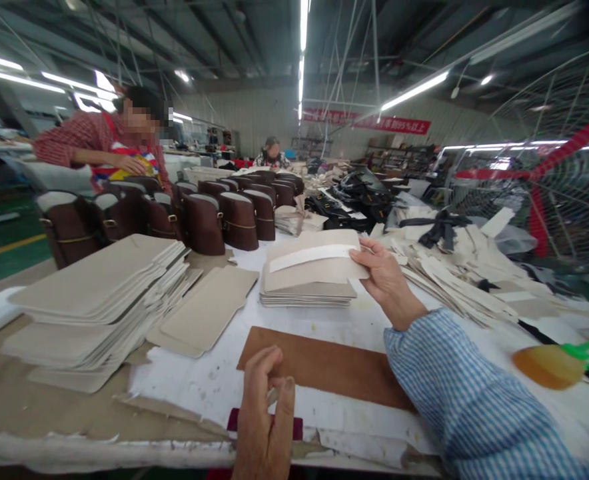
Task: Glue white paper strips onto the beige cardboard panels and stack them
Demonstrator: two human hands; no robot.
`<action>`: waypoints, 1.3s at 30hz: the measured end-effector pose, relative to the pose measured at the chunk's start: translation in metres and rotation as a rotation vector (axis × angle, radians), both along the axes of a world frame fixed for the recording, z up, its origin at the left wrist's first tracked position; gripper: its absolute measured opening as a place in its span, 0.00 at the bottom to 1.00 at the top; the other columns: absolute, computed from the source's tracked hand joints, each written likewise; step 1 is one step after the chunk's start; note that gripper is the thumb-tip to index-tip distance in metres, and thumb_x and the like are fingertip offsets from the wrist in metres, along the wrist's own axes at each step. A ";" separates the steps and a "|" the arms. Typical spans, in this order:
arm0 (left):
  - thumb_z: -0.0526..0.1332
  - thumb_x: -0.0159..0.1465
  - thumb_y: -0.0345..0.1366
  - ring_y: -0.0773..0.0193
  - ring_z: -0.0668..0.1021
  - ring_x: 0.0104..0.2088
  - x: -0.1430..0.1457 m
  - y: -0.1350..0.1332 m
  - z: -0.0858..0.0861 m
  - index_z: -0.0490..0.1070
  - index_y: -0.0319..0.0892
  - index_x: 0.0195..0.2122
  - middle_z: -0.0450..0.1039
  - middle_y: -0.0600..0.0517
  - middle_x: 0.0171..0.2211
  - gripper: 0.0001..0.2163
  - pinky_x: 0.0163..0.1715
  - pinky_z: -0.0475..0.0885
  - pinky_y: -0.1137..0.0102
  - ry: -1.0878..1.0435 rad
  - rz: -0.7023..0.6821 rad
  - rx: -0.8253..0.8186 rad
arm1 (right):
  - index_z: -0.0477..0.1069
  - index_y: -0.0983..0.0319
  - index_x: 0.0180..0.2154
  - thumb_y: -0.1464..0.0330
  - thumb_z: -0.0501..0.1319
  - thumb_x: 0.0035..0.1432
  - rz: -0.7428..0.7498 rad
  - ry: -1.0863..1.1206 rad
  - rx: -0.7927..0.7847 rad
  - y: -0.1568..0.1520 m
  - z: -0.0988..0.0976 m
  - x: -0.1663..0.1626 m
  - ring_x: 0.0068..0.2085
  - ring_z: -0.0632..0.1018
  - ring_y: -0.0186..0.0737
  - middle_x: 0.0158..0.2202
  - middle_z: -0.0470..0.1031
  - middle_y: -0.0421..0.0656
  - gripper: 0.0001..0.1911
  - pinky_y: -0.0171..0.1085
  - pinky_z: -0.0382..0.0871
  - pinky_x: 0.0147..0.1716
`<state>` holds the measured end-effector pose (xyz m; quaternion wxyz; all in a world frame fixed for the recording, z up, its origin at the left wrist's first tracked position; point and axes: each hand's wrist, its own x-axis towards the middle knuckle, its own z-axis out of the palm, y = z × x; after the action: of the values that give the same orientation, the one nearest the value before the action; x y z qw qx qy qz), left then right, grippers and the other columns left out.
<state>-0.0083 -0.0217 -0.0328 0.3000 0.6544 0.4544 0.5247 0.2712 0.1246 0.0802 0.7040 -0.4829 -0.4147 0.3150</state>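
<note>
At the near edge of a cluttered workbench (19, 400), the wearer's left hand (263, 413) is half open, fingers loosely curled, with nothing visible in its grasp. It hangs over the left end of a flat brown strip (319, 363); whether the fingertips touch it cannot be told. A maroon piece (297, 428) lies partly hidden beneath that hand. To the right, ahead of the wearer, a beige panel (319, 272) is over a low stack of panels (304, 299). The right hand (387, 283) is closed on the panel's right edge, thumb on top. A narrow white strip (312, 255) lies across the panel, its end just beside the thumb. Handling it well probably means pinching only the edge, keeping the panel level so the white strip does not slide, and using the free left hand to steady the far corner.

Around them, from the left: a tall, uneven pile of beige panels (94, 280), two loose panels (204, 313), and rows of dark brown bags (202, 223) crowding the space beyond. A co-worker in a red checked shirt (69, 143) bends behind these; another person (272, 157) sits farther back. On the right, the blue checked sleeve (454, 373) covers the brown strip's end and could drag it. Pale offcuts (454, 280) and an orange container with a green handle (549, 365) limit elbow room, before a large fan (532, 175).
</note>
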 end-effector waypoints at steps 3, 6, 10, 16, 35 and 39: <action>0.55 0.75 0.39 0.54 0.77 0.58 -0.001 0.000 0.001 0.67 0.46 0.62 0.70 0.41 0.61 0.16 0.53 0.79 0.58 0.030 -0.019 0.023 | 0.65 0.57 0.39 0.60 0.74 0.33 -0.085 -0.082 -0.089 0.014 -0.033 0.010 0.32 0.75 0.38 0.33 0.72 0.36 0.30 0.39 0.73 0.31; 0.55 0.75 0.38 0.54 0.77 0.58 -0.001 0.000 0.001 0.67 0.46 0.61 0.70 0.40 0.60 0.15 0.52 0.80 0.59 0.046 -0.025 0.065 | 0.65 0.58 0.38 0.60 0.71 0.35 -0.186 -0.196 -0.161 0.022 -0.057 0.016 0.32 0.74 0.39 0.31 0.69 0.35 0.27 0.38 0.71 0.31; 0.56 0.74 0.38 0.54 0.79 0.56 -0.001 0.000 0.001 0.68 0.45 0.60 0.71 0.40 0.59 0.15 0.49 0.81 0.60 0.068 -0.027 0.092 | 0.66 0.58 0.41 0.60 0.67 0.39 -0.308 -0.376 -0.217 0.029 -0.074 0.021 0.33 0.74 0.41 0.33 0.69 0.36 0.25 0.39 0.71 0.33; 0.56 0.74 0.38 0.55 0.80 0.54 0.003 -0.002 0.000 0.69 0.46 0.59 0.72 0.41 0.58 0.14 0.47 0.81 0.62 0.061 -0.009 0.093 | 0.71 0.64 0.49 0.66 0.62 0.50 -0.380 -0.768 -0.178 0.024 -0.070 0.014 0.50 0.73 0.57 0.44 0.73 0.51 0.22 0.57 0.69 0.53; 0.59 0.69 0.35 0.57 0.82 0.41 0.017 -0.005 -0.014 0.73 0.47 0.52 0.78 0.44 0.49 0.11 0.36 0.80 0.65 -0.020 -0.015 0.107 | 0.81 0.65 0.47 0.80 0.54 0.66 0.288 -1.699 0.018 0.043 -0.038 -0.076 0.51 0.75 0.46 0.49 0.80 0.51 0.18 0.41 0.67 0.56; 0.58 0.69 0.35 0.59 0.82 0.38 0.019 -0.005 -0.017 0.74 0.48 0.51 0.78 0.45 0.46 0.11 0.33 0.80 0.67 -0.033 -0.023 0.110 | 0.80 0.65 0.47 0.79 0.55 0.66 0.297 -1.721 -0.009 0.042 -0.033 -0.078 0.52 0.75 0.45 0.50 0.80 0.51 0.17 0.41 0.67 0.57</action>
<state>0.0109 -0.0264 -0.0494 0.2770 0.6665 0.4124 0.5559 0.1932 0.1666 0.0473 0.0959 -0.4967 -0.8598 -0.0690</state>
